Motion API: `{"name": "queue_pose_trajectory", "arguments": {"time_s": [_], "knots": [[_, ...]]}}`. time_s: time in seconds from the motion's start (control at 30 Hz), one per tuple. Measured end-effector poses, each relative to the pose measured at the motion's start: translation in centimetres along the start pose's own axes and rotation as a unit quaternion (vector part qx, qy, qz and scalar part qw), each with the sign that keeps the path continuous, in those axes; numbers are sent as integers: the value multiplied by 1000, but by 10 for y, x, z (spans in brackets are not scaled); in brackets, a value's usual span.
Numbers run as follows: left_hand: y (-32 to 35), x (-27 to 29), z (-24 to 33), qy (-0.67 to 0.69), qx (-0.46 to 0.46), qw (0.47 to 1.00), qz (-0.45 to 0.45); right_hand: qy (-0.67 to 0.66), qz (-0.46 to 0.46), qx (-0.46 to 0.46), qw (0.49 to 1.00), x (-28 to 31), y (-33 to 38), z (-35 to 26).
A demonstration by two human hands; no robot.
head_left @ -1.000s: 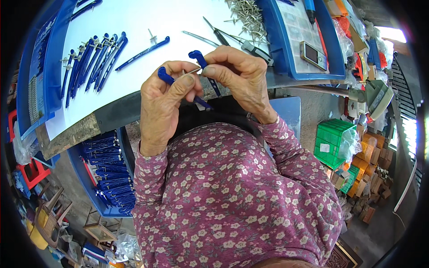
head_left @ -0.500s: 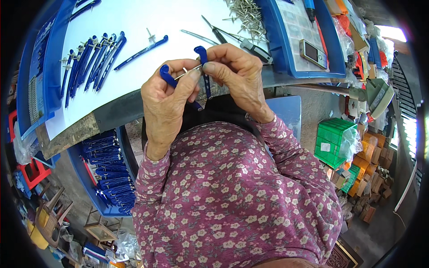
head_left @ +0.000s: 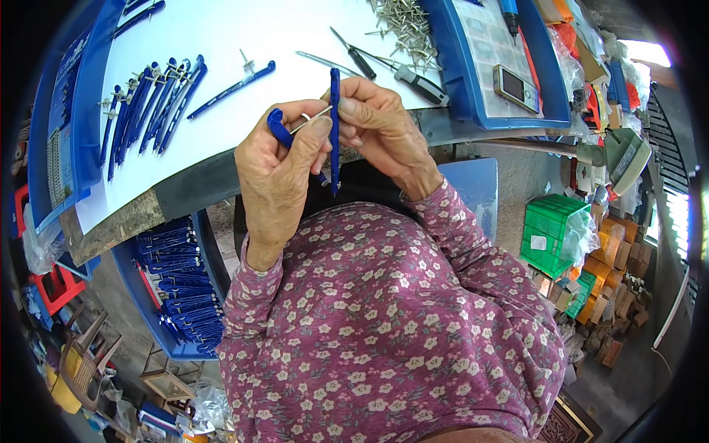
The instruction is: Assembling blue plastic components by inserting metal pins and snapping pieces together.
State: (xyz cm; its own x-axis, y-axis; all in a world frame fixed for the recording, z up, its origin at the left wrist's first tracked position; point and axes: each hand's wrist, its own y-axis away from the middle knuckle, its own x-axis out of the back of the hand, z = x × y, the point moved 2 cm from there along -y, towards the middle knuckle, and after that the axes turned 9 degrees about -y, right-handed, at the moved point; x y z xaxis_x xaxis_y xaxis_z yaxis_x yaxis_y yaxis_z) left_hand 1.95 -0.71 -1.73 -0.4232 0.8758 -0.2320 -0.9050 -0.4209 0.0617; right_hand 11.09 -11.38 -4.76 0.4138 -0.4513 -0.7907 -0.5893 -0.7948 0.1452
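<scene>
Over the table's front edge, my left hand (head_left: 272, 177) is closed around a blue plastic strip with a hooked end (head_left: 278, 125), most of it hidden by the palm. A thin metal pin (head_left: 313, 118) juts from between its thumb and fingers towards the other hand. My right hand (head_left: 395, 136) pinches a second blue strip (head_left: 335, 136), held upright with its narrow side showing. The pin's tip meets this strip near its upper part; whether it enters a hole is hidden. Beyond my hands, one blue strip with a pin standing in it (head_left: 233, 90) lies on the white table top (head_left: 244, 29).
Several similar strips (head_left: 173, 103) lie in a row at left. A heap of metal pins (head_left: 406, 33), slim hand tools (head_left: 421, 85) and a blue tray (head_left: 480, 111) with a phone (head_left: 517, 87) are at far right. A blue bin (head_left: 159, 325) of strips stands below left.
The strip in my right hand has turned from its hooked side to its narrow edge and now stands upright. My right hand has shifted slightly left and down; the left hand stays nearly still.
</scene>
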Motion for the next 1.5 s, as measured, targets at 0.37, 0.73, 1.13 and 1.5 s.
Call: {"name": "queue_pose_trajectory", "arguments": {"time_s": [0.37,0.73,1.13,1.5], "knots": [[0,-2,-1,-38,6,999,18,18,2,11,1000,2,0,2],[4,-4,3,-146,4,988,39,41,6,27,999,0,2,2],[5,-2,2,-248,-52,965,60,110,25,62,992,-5,4,4],[7,-2,3,-216,-40,972,82,208,52,74,974,-18,11,0]]}}
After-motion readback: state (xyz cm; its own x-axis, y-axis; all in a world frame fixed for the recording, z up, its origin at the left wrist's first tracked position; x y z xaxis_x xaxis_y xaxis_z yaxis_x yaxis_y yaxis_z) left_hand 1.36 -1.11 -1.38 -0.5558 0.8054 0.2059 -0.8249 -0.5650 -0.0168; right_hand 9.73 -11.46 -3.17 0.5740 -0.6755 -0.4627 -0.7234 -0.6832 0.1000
